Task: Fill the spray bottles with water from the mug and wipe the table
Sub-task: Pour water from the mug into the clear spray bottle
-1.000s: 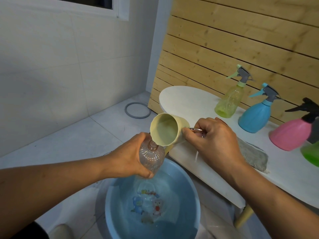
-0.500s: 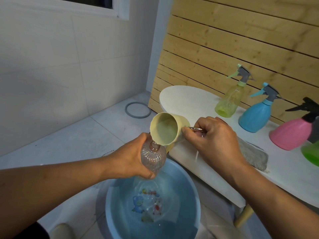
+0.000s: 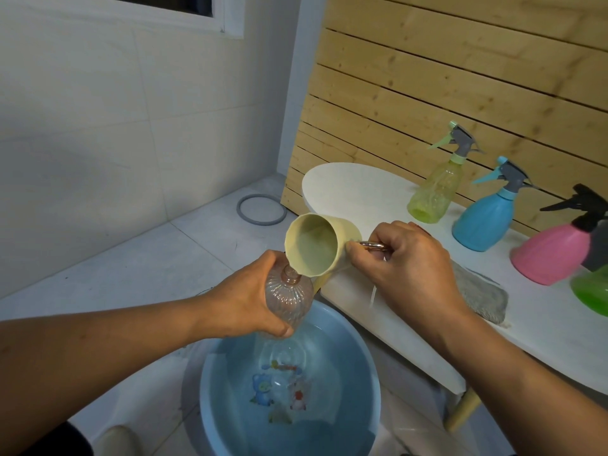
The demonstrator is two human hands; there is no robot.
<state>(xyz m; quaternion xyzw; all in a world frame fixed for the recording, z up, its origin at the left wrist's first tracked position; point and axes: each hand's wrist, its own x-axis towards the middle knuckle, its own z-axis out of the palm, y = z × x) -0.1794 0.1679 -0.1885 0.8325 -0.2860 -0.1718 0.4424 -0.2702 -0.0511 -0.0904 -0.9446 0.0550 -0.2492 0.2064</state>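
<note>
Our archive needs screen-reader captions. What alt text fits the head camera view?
A person's right hand tips a yellow mug over the neck of a clear bottle gripped by the left hand, above a blue basin. Four spray bottles and a grey cloth sit on the white table to the right.

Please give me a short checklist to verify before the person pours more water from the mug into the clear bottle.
1. Left hand grips the clear bottle: ok.
2. Right hand holds the mug by its handle: ok.
3. Mug lip sits over the bottle neck: ok.
4. Blue basin lies below to catch spills: ok.
5. Water level in the bottle: cannot tell.
6. Water left in the mug: cannot tell.
</note>
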